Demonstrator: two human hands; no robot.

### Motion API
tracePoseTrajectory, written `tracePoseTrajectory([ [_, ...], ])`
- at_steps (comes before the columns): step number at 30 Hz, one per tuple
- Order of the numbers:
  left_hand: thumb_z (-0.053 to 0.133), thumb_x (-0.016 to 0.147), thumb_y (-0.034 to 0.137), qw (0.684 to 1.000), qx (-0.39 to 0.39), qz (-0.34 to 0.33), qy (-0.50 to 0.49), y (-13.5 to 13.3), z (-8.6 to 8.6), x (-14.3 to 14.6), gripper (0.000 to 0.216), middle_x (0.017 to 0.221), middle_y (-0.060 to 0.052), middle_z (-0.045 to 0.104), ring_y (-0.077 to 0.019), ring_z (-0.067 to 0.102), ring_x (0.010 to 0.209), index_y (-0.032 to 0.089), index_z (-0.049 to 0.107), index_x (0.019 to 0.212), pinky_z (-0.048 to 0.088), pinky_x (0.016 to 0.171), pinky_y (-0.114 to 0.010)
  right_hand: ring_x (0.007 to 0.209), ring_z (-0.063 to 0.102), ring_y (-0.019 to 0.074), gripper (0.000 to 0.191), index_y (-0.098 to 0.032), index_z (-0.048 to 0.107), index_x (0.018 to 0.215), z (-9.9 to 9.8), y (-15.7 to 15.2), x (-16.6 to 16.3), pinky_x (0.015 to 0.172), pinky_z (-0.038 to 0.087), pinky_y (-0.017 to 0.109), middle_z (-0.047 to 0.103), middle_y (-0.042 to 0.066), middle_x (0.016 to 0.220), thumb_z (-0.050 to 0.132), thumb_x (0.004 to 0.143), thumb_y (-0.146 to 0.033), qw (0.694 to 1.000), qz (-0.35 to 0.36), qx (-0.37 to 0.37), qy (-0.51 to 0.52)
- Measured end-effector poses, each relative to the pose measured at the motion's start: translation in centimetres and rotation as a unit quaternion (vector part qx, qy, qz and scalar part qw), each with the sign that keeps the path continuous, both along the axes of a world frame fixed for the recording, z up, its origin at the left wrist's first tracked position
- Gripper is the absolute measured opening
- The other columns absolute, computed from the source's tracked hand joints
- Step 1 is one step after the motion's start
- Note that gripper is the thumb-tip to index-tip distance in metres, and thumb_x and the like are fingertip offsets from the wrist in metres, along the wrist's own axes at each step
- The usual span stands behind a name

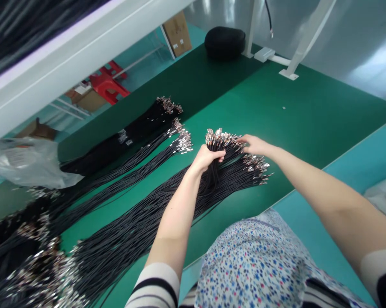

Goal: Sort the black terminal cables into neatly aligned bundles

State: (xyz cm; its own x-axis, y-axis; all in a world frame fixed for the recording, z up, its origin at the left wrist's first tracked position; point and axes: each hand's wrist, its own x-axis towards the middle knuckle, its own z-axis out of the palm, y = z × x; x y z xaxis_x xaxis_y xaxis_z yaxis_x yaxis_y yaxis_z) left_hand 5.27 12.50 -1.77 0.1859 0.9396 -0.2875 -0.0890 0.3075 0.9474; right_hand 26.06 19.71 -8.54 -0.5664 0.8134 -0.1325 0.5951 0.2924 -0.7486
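Note:
My left hand (207,157) is closed round a thick bunch of thin black cables (214,171), thumb across the front. Their silvery and coppery metal end terminals (220,137) stick up above the fist. At the right side of this bunch, my right hand (255,145) has its fingertips and thumb curled on some cable ends, partly hidden among the terminals. Beneath both hands lies a wide spread of the same cables (141,222), running from lower left to more metal ends (257,167) near my right wrist.
Further bundles of black cable (125,171) lie left on the green tabletop (295,115). A clear plastic bag (35,160) rests by them. At the back are a black case (225,42) and white frame posts (304,42). A white shelf beam (67,55) crosses the upper left.

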Motion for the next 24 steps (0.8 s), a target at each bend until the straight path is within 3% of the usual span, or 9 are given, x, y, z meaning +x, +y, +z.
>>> tracePoseTrajectory([
  [2, 0.07, 0.056, 0.016, 1.0, -0.006, 0.005, 0.001, 0.1, -0.1, 0.0, 0.016, 0.051, -0.001, 0.055, -0.0086, 0.05, 0.044, 0.007, 0.058, 0.064, 0.042, 0.049, -0.024, 0.11, 0.049, 0.027, 0.057, -0.014, 0.054, 0.118, -2.2, -0.3, 0.0, 0.089, 0.041, 0.04, 0.054, 0.014, 0.12, 0.053, 0.062, -0.01, 0.992, 0.062, 0.071, -0.089],
  [5, 0.07, 0.055, 0.016, 1.0, -0.013, 0.012, -0.002, 0.3, -0.2, -0.1, 0.017, 0.052, -0.001, 0.056, -0.0084, 0.051, 0.045, 0.007, 0.058, 0.064, 0.043, 0.049, -0.024, 0.107, 0.047, 0.0276, 0.052, -0.018, 0.052, 0.123, -4.4, -1.2, -0.6, 0.081, 0.04, 0.037, 0.053, 0.014, 0.117, 0.052, 0.071, -0.016, 0.964, 0.114, 0.142, -0.192],
  [8, 0.071, 0.055, 0.016, 1.0, -0.018, 0.017, -0.003, 0.5, -0.3, -0.3, 0.018, 0.053, -0.001, 0.057, -0.0086, 0.052, 0.047, 0.008, 0.059, 0.065, 0.043, 0.05, -0.024, 0.099, 0.048, 0.0263, 0.029, -0.018, 0.062, 0.105, -5.0, -1.7, -0.9, 0.071, 0.035, 0.033, 0.057, 0.014, 0.102, 0.043, 0.083, -0.021, 0.928, 0.136, 0.225, -0.264],
  [10, 0.072, 0.055, 0.017, 1.0, -0.021, 0.018, 0.0, 0.5, -0.2, -0.4, 0.02, 0.055, -0.002, 0.059, -0.009, 0.053, 0.048, 0.008, 0.06, 0.068, 0.044, 0.051, -0.024, 0.094, 0.049, 0.0244, 0.026, -0.016, 0.064, 0.092, -4.4, -1.5, -0.9, 0.068, 0.032, 0.032, 0.058, 0.014, 0.097, 0.039, 0.086, -0.02, 0.91, 0.158, 0.266, -0.277],
  [12, 0.072, 0.054, 0.018, 0.999, -0.025, 0.02, 0.009, 0.5, -0.1, -0.5, 0.023, 0.062, -0.004, 0.062, -0.0096, 0.054, 0.05, 0.008, 0.062, 0.072, 0.045, 0.052, -0.025, 0.094, 0.049, 0.0236, 0.024, -0.016, 0.063, 0.089, -2.9, -1.3, -0.8, 0.069, 0.03, 0.032, 0.059, 0.013, 0.096, 0.039, 0.087, -0.019, 0.897, 0.184, 0.303, -0.265],
  [15, 0.073, 0.053, 0.02, 0.999, -0.023, 0.026, 0.036, 0.5, -0.3, -0.5, 0.029, 0.077, -0.008, 0.067, -0.0127, 0.058, 0.06, 0.008, 0.065, 0.078, 0.046, 0.058, -0.027, 0.09, 0.051, 0.0226, 0.022, -0.016, 0.063, 0.086, 1.0, -1.1, -1.5, 0.07, 0.029, 0.033, 0.063, 0.012, 0.087, 0.042, 0.086, -0.018, 0.882, 0.233, 0.328, -0.246],
  [20, 0.074, 0.047, 0.016, 0.998, 0.012, 0.022, 0.06, 0.0, -0.3, -0.3, 0.033, 0.084, -0.005, 0.069, -0.0185, 0.061, 0.082, 0.011, 0.068, 0.079, 0.045, 0.085, -0.034, 0.068, 0.056, 0.0166, 0.024, -0.015, 0.065, 0.086, 7.7, -1.6, -4.4, 0.056, 0.03, 0.028, 0.066, 0.01, 0.082, 0.042, 0.08, -0.009, 0.898, 0.269, 0.215, -0.273],
  [24, 0.075, 0.048, 0.014, 0.999, 0.027, 0.01, 0.025, -1.0, 1.1, -0.9, 0.037, 0.084, -0.003, 0.069, -0.018, 0.061, 0.084, 0.013, 0.068, 0.084, 0.042, 0.09, -0.035, 0.061, 0.054, 0.0148, 0.019, -0.016, 0.066, 0.072, 10.2, -1.8, -6.0, 0.055, 0.034, 0.028, 0.063, 0.006, 0.067, 0.047, 0.074, -0.01, 0.93, 0.244, 0.145, -0.235],
])
